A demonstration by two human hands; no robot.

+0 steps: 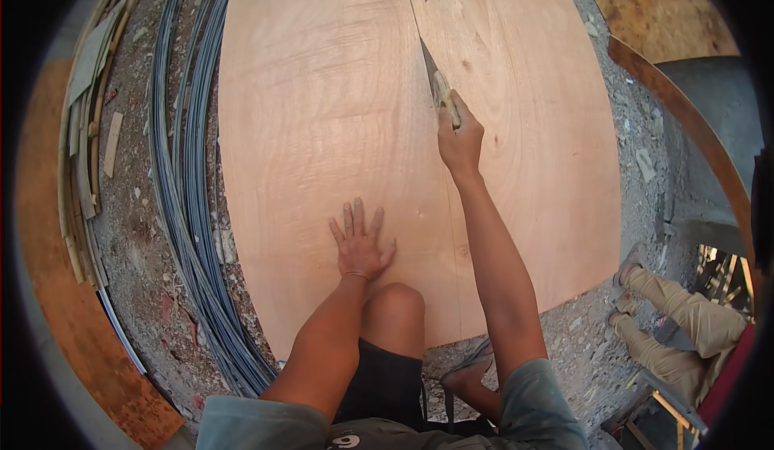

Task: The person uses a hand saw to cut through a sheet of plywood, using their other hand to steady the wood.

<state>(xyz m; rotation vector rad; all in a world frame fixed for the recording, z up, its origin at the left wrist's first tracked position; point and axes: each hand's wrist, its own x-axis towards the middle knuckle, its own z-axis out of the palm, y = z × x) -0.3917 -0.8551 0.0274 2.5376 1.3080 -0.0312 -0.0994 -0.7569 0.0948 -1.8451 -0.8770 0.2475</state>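
A large sheet of pale plywood (322,127) lies in front of me. My right hand (462,142) is closed around the light-coloured handle of a handsaw (443,99). The saw's dark blade points away from me and meets the sheet at the near end of a dark cut, which runs to the far edge. From there a thin line continues toward me, passing left of my right forearm. My left hand (361,244) lies flat on the plywood left of that line, fingers spread and holding nothing. My bent knee (393,309) is on the near part of the sheet.
Long bundled metal rods (189,200) curve along the left of the sheet on rubble ground (133,232). Bamboo poles and wood strips (81,176) lie farther left. Another person in tan trousers (673,313) is at the lower right. A curved brown board edge (685,99) borders the right.
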